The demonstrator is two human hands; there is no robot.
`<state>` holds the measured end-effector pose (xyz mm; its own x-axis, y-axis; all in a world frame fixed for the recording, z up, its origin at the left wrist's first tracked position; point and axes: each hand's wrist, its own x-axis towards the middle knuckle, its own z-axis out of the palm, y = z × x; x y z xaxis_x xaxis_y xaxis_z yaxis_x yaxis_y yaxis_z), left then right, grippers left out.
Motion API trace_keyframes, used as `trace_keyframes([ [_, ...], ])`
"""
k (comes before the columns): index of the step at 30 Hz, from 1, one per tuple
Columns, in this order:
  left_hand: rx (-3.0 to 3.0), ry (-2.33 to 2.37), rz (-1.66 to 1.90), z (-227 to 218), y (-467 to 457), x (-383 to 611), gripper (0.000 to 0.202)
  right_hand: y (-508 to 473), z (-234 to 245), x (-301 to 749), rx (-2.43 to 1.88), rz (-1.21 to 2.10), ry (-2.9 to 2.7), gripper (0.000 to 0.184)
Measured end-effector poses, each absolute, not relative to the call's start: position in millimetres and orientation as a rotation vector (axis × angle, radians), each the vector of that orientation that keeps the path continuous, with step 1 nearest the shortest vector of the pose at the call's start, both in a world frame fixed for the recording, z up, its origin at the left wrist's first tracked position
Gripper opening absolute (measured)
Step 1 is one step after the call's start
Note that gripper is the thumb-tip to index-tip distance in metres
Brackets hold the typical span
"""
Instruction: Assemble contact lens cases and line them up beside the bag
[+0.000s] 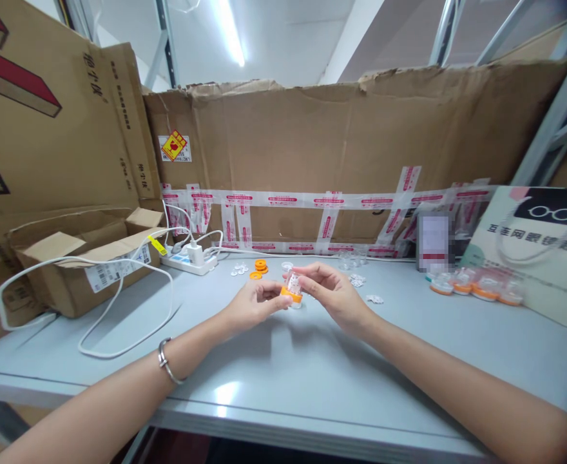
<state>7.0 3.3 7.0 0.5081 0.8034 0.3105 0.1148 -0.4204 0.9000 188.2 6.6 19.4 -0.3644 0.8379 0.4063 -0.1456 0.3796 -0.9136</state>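
Note:
My left hand is closed around an orange ring with a clear base below it, just over the grey table. Above the ring, my right hand pinches a clear cup with white, dark-speckled pieces showing in it. Ring and cup touch or nearly touch; I cannot tell if they are joined. Behind my left hand lie several loose orange rings and small white discs. Past my right hand are white speckled pieces and several clear cups.
On the right, several clear domes with orange bases stand before a paper bag and a blurred upright phone-like object. A power strip, a looped white cable and an open carton occupy the left. Tall cardboard walls the back.

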Motion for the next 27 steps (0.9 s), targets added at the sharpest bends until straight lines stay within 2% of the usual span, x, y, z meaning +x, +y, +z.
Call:
trace_keyframes([
  [7, 2.123, 0.914, 0.964, 7.4, 1.1, 10.6, 0.027, 4.5, 9.1, 180.0, -0.742, 1.021, -1.565, 0.025],
  [13, 2.016, 0.893, 0.956, 5.4, 3.5, 10.7, 0.03, 6.1, 7.4, 183.4, -0.766, 0.877, -1.667, 0.024],
  [14, 1.955, 0.872, 0.97, 5.1, 4.4, 9.6, 0.031, 6.5, 8.5, 185.3, -0.741, 0.818, -1.761, 0.029],
  [17, 1.829, 0.819, 1.012, 4.8, 6.4, 5.6, 0.033, 6.8, 11.8, 190.2, -0.637, 0.529, -2.035, 0.059],
  [18, 1.825, 0.808, 1.008, 4.9, 6.5, 4.6, 0.032, 6.6, 12.5, 191.0, -0.615, 0.428, -2.076, 0.06],
  [22, 1.862, 0.816, 0.945, 6.8, 4.1, 4.0, 0.034, 4.7, 12.2, 191.5, -0.633, 0.19, -2.083, 0.045],
  [27, 1.831, 0.784, 0.94, 7.6, 2.7, 5.5, 0.034, 3.9, 9.5, 192.2, -0.632, 0.08, -2.098, 0.045],
])
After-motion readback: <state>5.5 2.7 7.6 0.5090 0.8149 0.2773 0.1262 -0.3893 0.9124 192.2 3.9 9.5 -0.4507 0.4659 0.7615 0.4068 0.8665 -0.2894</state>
